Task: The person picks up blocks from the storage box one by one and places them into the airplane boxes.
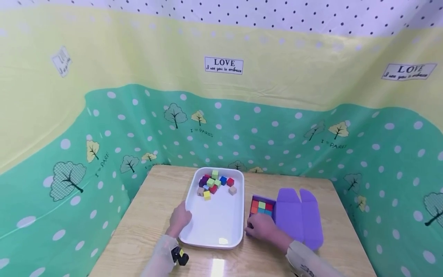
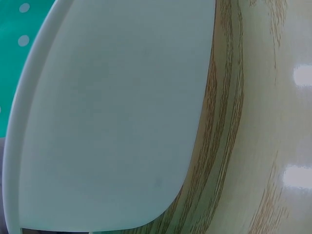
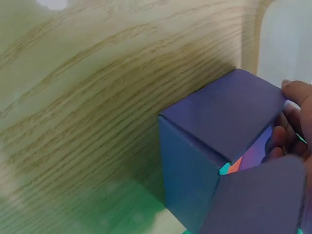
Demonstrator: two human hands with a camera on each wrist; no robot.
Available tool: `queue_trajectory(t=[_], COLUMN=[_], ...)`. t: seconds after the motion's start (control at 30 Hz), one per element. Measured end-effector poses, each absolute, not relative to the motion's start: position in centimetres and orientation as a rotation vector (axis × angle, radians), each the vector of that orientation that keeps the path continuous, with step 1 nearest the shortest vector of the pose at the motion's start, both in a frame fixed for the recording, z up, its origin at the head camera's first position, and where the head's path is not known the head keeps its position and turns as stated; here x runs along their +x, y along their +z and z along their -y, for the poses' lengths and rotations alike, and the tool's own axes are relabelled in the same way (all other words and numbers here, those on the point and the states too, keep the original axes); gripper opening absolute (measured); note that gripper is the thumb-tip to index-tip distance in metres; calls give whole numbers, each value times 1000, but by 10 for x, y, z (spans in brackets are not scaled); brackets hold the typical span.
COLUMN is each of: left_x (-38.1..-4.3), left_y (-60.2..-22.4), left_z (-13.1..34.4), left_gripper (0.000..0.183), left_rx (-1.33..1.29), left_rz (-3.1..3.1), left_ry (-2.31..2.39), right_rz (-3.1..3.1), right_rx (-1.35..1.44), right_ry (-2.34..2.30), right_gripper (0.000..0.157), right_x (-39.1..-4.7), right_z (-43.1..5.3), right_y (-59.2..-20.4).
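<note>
My left hand (image 1: 180, 218) grips the left rim of a white tray (image 1: 218, 217). The tray's pale side (image 2: 107, 112) fills much of the left wrist view, where that hand is out of sight. My right hand (image 1: 262, 226) is at the near left corner of an open purple box (image 1: 247, 234). In the right wrist view its thumb (image 3: 295, 90) meets the corner of the box wall (image 3: 224, 112), and the curled fingers reach inside the rim. Coloured cubes (image 1: 262, 205) sit in rows within the box, partly hidden by that hand.
At the tray's far end lies a loose pile of cubes (image 1: 210, 182), with a yellow cube (image 1: 207, 195) and a wooden cube (image 1: 232, 190) at its near side. The purple lid (image 1: 290, 217) lies folded open to the right. A patterned curtain (image 1: 221, 130) surrounds the wooden table (image 1: 138, 227).
</note>
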State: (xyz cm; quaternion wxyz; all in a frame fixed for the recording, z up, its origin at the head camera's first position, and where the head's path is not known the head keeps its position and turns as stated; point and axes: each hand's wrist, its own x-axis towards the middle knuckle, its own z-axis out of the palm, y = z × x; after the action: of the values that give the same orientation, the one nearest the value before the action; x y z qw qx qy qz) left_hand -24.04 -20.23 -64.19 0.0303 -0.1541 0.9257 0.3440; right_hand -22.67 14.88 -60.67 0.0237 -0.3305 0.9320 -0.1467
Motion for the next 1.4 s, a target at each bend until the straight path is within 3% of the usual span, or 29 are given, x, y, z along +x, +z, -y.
queue_trajectory(t=[0.3,0.47,0.53,0.7,0.97,1.4], left_x=[-250,-256,-256,-248,-235,-235], left_y=[-636,-633,-634,-640,-651,-648], left_z=[210,209,209,211,203,203], left_gripper=[54,55,54,54,51,48], left_rx=[-516,-473,-468,-478,-414,-422], left_rz=[-2850,-2855,-2860,-2885,-2970,-3004], left_ry=[1067,1067,1059,1034,1045,1062], right_rz=[-2937,-2980,-2935,-2828,-2779,-2826], right_rx=[-922,-901,-917,-972,-852,-748], right_ry=[-448,-450,-450,-444,-452,-391], right_gripper=[28,14,16,36,46,36], right_x=[-241,-259,-267,-286,-308,-319], right_z=[-136,-102,-80,-21,42,58], right_y=[-584,-556,-553,-570,-604,-623])
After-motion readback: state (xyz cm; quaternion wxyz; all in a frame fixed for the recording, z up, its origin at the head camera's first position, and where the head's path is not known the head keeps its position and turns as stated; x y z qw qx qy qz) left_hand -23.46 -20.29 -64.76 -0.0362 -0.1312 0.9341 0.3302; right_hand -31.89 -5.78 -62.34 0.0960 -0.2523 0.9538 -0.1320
